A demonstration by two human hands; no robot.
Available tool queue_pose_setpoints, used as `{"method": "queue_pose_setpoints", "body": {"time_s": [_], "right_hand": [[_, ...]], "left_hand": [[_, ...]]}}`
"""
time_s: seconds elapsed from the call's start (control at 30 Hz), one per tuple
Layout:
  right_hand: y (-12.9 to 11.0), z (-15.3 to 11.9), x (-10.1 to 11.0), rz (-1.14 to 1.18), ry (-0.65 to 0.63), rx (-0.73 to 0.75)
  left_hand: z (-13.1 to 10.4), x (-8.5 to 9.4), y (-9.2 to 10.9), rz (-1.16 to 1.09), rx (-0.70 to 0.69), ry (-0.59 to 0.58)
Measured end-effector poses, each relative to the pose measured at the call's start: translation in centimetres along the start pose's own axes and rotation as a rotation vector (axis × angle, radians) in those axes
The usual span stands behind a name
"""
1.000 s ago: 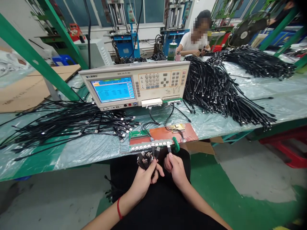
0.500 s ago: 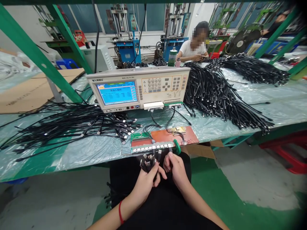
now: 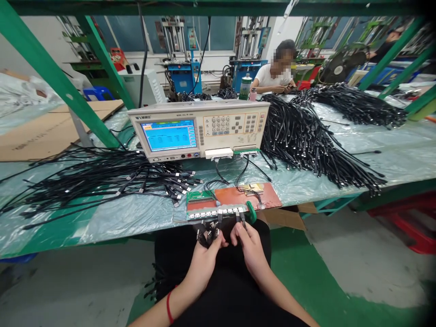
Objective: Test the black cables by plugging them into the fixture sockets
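Observation:
My left hand [image 3: 204, 261] is closed around a bunch of black USB cables [image 3: 207, 234], their metal plugs pointing up in several directions. Beside it, my right hand [image 3: 250, 243] pinches a USB cable plug [image 3: 237, 218] just below the front edge of a test board [image 3: 231, 196]. A second USB plug [image 3: 243, 218] sits close by at the right end of the board's row of white sockets [image 3: 202, 214]. Another plug [image 3: 220, 217] meets the row near its middle. Whether the pinched plug is inside a socket, I cannot tell.
Behind the board stands a tester [image 3: 200, 109] with a lit screen, wired to the board. Loose black cables [image 3: 112, 177] lie at left; a large cable heap [image 3: 299, 141] lies at right. A co-worker [image 3: 274, 77] sits beyond. Green frame bars [image 3: 57, 72] slant across the left.
My right hand now has a plug that stood nearer my left hand, moved right toward the sockets. The left hand has shifted slightly left. The tester's large screen text has gone.

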State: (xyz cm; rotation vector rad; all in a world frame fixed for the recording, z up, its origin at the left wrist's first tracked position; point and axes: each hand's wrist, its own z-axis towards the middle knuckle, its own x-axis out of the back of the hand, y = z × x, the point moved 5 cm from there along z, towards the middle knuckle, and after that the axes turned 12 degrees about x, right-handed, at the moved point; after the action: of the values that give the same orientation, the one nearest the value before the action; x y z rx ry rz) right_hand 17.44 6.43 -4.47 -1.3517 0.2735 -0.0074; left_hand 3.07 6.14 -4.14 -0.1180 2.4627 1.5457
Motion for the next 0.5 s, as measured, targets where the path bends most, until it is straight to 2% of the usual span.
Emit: {"method": "queue_pose_setpoints", "body": {"time_s": [0.1,0.23,0.5], "right_hand": [[0.03,0.27,0.40,-0.088,-0.019,0.021],[0.20,0.58,0.36,-0.081,-0.038,0.017],[0.20,1.07,-0.08,0.062,0.045,-0.046]], "left_hand": [[-0.11,-0.37,-0.08,0.028,0.020,-0.059],[-0.30,-0.95,0.15,0.029,0.020,-0.130],[-0.33,-0.97,0.12,0.042,0.014,-0.138]]}}
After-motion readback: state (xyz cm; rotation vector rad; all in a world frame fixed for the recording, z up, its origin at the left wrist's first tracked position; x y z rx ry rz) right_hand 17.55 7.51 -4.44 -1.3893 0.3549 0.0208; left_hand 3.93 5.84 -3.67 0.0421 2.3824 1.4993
